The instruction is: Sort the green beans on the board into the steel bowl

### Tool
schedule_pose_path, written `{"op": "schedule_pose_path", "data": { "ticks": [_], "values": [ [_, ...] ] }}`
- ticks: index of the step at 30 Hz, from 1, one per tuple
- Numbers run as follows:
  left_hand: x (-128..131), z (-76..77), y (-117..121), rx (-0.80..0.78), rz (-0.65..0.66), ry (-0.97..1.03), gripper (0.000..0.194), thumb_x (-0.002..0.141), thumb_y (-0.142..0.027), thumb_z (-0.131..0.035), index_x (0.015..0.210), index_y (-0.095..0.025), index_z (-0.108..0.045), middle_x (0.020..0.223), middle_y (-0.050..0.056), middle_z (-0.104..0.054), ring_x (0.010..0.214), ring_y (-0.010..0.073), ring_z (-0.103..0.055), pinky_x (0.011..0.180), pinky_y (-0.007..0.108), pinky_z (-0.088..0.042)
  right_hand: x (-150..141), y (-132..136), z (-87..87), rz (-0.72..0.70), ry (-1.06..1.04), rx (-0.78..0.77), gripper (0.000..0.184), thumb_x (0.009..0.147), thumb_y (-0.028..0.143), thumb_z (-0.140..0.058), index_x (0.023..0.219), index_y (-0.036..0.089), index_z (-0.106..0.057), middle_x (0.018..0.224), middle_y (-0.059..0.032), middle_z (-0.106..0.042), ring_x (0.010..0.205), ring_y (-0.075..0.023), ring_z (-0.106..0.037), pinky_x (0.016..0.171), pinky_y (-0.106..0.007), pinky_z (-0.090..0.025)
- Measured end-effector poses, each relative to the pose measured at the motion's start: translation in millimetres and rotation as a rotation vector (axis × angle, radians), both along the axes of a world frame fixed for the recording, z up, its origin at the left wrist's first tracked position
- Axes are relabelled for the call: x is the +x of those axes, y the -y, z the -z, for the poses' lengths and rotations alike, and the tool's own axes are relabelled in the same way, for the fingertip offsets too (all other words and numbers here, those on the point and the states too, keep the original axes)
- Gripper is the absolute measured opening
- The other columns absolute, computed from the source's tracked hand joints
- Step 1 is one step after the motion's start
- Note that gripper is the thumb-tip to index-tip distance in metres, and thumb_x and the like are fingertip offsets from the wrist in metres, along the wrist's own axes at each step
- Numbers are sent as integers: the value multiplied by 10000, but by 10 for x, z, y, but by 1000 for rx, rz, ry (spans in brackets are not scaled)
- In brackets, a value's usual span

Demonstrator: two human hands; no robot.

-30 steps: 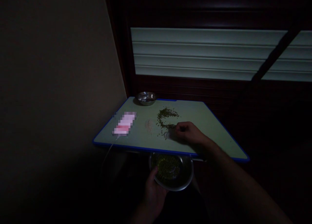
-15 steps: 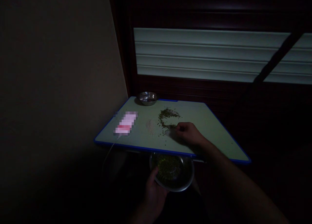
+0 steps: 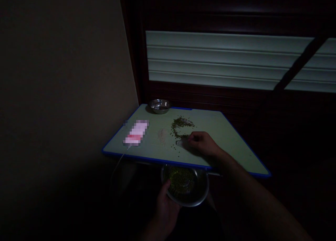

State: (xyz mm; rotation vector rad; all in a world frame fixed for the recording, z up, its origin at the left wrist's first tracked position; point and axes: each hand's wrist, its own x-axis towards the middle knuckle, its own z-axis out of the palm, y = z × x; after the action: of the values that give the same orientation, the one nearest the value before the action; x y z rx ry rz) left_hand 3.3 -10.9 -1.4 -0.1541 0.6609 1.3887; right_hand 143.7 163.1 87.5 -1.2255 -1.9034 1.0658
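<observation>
Right hand (image 3: pixel 202 142) nudged left, grip narrow on pale tool (image 3: pixel 180 143), bowl (image 3: pixel 200 185) in left hand (image 3: pixel 166 208), phone (image 3: pixel 136 133) illegible

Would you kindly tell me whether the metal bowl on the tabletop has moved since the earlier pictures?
No. Against the blue-edged tabletop, the metal bowl sits at the same far-left corner; only the view has shifted slightly.

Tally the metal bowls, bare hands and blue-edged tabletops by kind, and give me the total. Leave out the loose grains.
Metal bowls: 2 (far bowl, held bowl)
Bare hands: 2 (left hand, right hand)
Blue-edged tabletops: 1 (tabletop)
Total: 5
</observation>
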Motion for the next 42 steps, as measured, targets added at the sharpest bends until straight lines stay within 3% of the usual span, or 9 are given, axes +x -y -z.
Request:
{"op": "schedule_pose_path", "data": {
  "ticks": [8,13,20,26,37,42],
  "values": [
    [3,14,-16,-28,2,3,424,873,-287,-576,1291,-220,-607,1045,70,-774,1052,272,-684,977,469,-485,-35,42,-8,-42,12,-42,196,647,338,-650,625,173,-546,558,22,-507,508,-93,-414,474,-226,-315],
    [8,-44,-28,-44,14,-15,389,902,-289,-535,1269,-192,-615,964,64,-787,1022,269,-698,986,476,-482,-55,26,-15,74,50,45,180,666,340,-618,629,173,-562,577,5,-528,530,-105,-440,480,-228,-327],
    [2,-11,-13,-13,34,-4,379,888,-312,-559,1239,-193,-638,1045,82,-775,1065,277,-681,999,478,-473,-65,-18,5,35,46,-14,155,648,313,-632,640,176,-559,563,12,-519,513,-102,-433,465,-226,-328],
    [2,-4,-18,-37,21,-11,420,880,-302,-564,1274,-167,-612,1043,101,-773,1081,281,-673,1004,477,-468,-68,-60,-7,121,118,77,96,671,259,-568,621,178,-559,582,-4,-536,537,-112,-449,502,-244,-344],
    [4,-121,-7,-56,16,-15,397,892,-279,-549,1261,-145,-611,1011,96,-780,1012,272,-701,973,462,-497,-140,-123,-47,39,163,151,124,718,281,-591,651,177,-581,609,-7,-561,571,-125,-466,549,-265,-353],
    [7,-80,-23,-44,15,8,383,902,-287,-525,1247,-147,-616,1000,87,-782,1026,273,-696,978,466,-494,-89,-168,16,-59,123,116,133,715,297,-605,670,175,-578,613,2,-539,568,-115,-451,542,-254,-342]
  ]
}}
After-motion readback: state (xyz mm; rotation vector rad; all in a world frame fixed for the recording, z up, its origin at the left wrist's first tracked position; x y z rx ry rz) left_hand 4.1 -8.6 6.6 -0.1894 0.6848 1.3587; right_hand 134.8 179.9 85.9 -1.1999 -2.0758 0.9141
